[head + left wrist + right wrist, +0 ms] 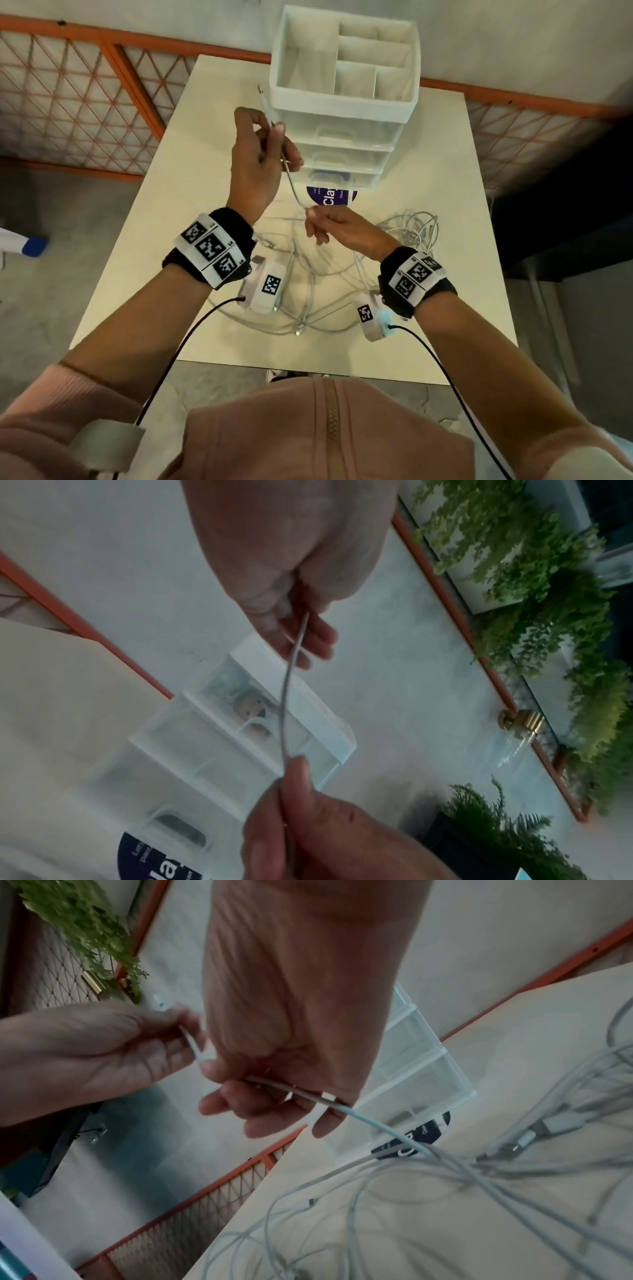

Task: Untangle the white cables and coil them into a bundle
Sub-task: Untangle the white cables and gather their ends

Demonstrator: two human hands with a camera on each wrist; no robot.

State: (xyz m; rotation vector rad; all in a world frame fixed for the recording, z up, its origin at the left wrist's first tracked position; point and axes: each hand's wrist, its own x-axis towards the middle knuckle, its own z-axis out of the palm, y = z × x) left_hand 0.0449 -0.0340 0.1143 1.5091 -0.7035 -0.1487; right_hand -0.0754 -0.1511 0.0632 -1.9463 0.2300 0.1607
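Observation:
One white cable (290, 178) runs taut between my two hands above the table. My left hand (263, 150) is raised and pinches its upper end, whose plug (262, 94) sticks out above the fingers. My right hand (329, 222) pinches the same cable (284, 710) lower down; in the right wrist view the cable (369, 1121) trails from the right hand's fingers (260, 1110) down into the tangle. The tangle of white cables (318, 291) lies loose on the table below my wrists, with more loops (416, 233) at the right.
A white drawer organiser (346, 96) with clear drawers stands at the table's (445, 164) far middle, right behind my hands. A round blue-labelled item (330, 198) lies at its foot. An orange mesh fence (68, 102) surrounds the table; grey floor lies to both sides.

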